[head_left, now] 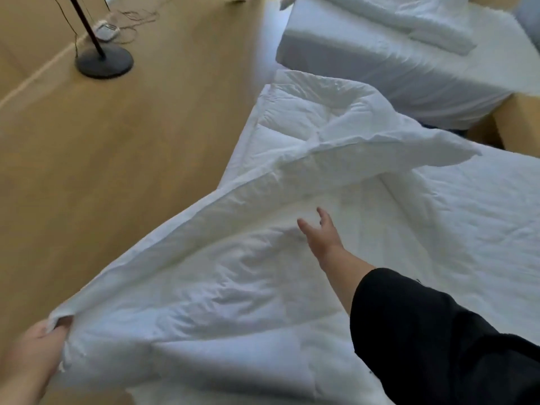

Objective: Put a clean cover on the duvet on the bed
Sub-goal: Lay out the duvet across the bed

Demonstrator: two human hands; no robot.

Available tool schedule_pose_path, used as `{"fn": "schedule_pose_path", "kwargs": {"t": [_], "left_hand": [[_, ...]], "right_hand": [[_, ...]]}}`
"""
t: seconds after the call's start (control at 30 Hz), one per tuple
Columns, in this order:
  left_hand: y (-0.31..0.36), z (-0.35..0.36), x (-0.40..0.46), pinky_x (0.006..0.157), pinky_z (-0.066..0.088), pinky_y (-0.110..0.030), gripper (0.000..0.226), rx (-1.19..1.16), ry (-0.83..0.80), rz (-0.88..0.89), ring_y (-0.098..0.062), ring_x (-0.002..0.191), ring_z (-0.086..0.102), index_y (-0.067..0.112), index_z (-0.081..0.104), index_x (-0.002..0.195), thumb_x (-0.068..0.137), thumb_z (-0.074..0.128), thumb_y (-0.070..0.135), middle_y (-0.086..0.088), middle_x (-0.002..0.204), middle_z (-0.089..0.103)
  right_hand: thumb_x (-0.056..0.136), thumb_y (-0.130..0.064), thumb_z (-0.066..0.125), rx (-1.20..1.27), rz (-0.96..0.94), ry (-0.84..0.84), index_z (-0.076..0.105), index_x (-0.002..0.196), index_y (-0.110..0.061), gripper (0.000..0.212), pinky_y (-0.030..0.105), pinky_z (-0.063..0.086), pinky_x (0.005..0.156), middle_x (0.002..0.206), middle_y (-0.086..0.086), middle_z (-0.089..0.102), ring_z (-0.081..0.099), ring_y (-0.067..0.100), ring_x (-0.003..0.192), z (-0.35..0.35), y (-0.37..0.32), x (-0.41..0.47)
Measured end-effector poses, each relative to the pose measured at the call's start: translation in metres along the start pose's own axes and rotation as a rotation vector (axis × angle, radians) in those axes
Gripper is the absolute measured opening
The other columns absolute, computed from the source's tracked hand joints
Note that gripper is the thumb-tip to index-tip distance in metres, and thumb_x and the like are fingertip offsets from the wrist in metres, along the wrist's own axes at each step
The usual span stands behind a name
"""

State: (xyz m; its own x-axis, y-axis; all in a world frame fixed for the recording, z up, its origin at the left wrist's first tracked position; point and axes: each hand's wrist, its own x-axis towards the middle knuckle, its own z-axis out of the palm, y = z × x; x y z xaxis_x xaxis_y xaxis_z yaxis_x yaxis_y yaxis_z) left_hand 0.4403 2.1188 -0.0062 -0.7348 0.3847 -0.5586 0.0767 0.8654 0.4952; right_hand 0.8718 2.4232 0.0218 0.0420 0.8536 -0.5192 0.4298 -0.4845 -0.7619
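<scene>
The pale wooden floor [102,171] fills the left half of the frame; the white quilted duvet [233,282] spreads from the lower left corner up to the centre, lying partly on the white-sheeted bed [482,214] at right, with its far end folded and lifted into a ridge near the middle; a second white-covered bed [365,59] sits at upper right, carrying a folded white bundle of linen [423,24]; a black sleeve [423,331] covers the right arm at lower right; a black round-based floor lamp stand [104,62] stands at upper left, a white power strip [105,29] just behind it; the left hand [38,346], bottom left, has its grip closed on the duvet's corner; the right hand [320,229], centre, reaches over the duvet with fingers spread, its grip loose and holding nothing.
</scene>
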Motion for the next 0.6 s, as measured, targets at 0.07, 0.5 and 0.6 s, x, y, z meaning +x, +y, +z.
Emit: {"fn": "schedule_pose_path", "kwargs": {"t": [0.07, 0.5, 0.6], "left_hand": [[-0.052, 0.004, 0.040, 0.083, 0.049, -0.049, 0.066, 0.151, -0.063, -0.093, -0.042, 0.092, 0.059, -0.002, 0.061, 0.110, 0.085, 0.047, 0.058, -0.029, 0.107, 0.063], [0.063, 0.173, -0.019, 0.111, 0.033, -0.047, 0.063, 0.699, -0.343, 0.430, -0.033, 0.139, 0.037, 0.015, 0.041, 0.147, 0.095, 0.054, 0.047, -0.011, 0.150, 0.044], [0.087, 0.215, -0.054, 0.113, 0.031, -0.044, 0.058, 0.686, -0.432, 0.526, -0.033, 0.139, 0.037, 0.015, 0.041, 0.148, 0.097, 0.053, 0.041, -0.013, 0.151, 0.044]], "right_hand": [[0.090, -0.048, 0.068, -0.090, -0.022, -0.050, 0.028, 0.157, -0.036, 0.079, 0.045, 0.033, 0.118, 0.162, 0.008, 0.028, 0.034, 0.028, 0.147, 0.024, -0.001, -0.011], [0.093, -0.048, 0.063, -0.376, 0.245, 0.057, 0.020, 0.159, -0.032, 0.080, 0.047, 0.031, 0.119, 0.164, 0.003, 0.025, 0.030, 0.027, 0.148, -0.073, 0.108, -0.103], [0.094, -0.047, 0.061, -0.351, 0.332, 0.137, 0.019, 0.159, -0.036, 0.077, 0.050, 0.034, 0.117, 0.162, 0.004, 0.026, 0.034, 0.029, 0.145, -0.112, 0.144, -0.135]]}}
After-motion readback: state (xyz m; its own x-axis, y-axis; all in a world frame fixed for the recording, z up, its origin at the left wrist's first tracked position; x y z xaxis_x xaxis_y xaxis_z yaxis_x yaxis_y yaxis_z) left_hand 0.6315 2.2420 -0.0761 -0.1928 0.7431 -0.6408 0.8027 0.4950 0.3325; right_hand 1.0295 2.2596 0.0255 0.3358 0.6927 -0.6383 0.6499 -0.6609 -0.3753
